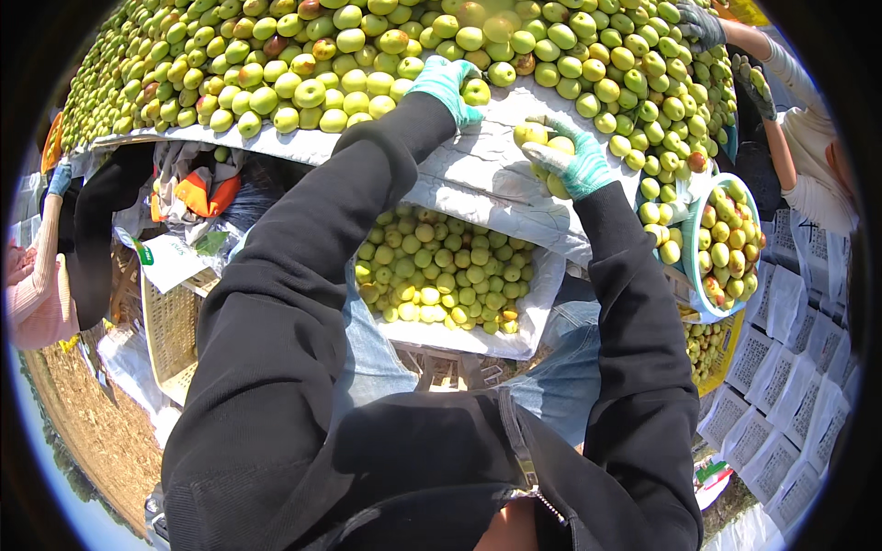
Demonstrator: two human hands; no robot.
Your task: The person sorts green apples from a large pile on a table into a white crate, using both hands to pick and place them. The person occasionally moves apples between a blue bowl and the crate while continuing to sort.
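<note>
Jujubes (530, 134), green and plump, sit cupped in your right hand (584, 168), upper centre; your left hand (443, 84) pinches another jujube (475, 92) beside the heap (309, 93). Crowding that right hand could make one slip and bruise on the white sheet (473, 179).

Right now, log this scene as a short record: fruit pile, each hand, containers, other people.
Fruit pile: green fruits, some with reddish-brown patches, heaped on a pale sheet
Left hand: teal-and-white glove, against a green fruit at the pile's near edge
Right hand: similar glove, holding several green fruits
Containers: white-lined crate between the knees and light-blue basin at right, both holding fruit; pale-yellow basket at left
Other people: gloved hands upper right; blue-gloved hand far left
</note>
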